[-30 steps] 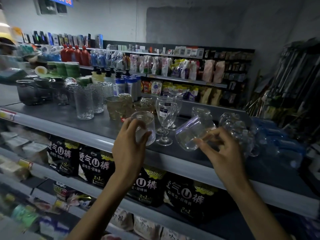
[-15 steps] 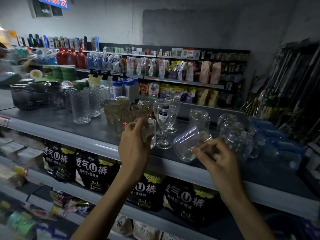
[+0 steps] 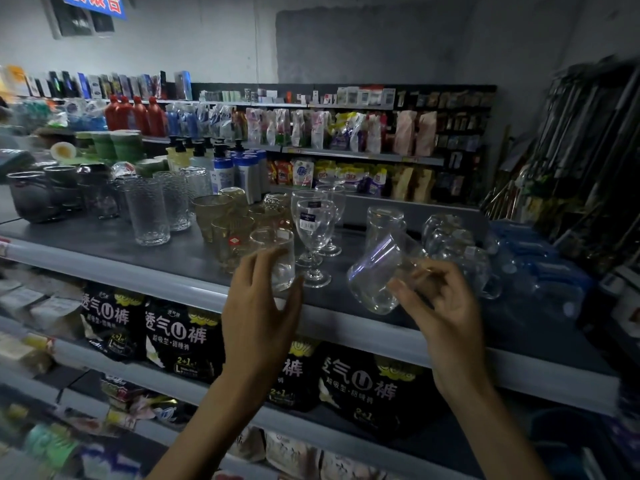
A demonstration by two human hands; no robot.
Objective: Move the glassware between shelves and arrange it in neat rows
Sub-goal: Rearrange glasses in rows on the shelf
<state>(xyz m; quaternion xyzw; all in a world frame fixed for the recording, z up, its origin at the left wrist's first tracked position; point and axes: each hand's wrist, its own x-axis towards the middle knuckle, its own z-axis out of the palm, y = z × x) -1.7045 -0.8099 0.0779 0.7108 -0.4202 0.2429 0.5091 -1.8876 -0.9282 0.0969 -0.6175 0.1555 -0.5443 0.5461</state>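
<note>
The left hand [image 3: 263, 306] curled its fingers round a small clear straight-sided glass tumbler [image 3: 277, 254], upright at the near edge of the grey metal shelf [image 3: 104, 251], just left of the clear stemmed goblets [image 3: 313, 230]; whether its base touched the shelf was hard to tell; the right hand [image 3: 446, 306] pinched a clear glass mug [image 3: 374, 278], tilted over the shelf, right of the goblets; amber glass tumblers [image 3: 214, 213] stood just left of the held tumbler.
</note>
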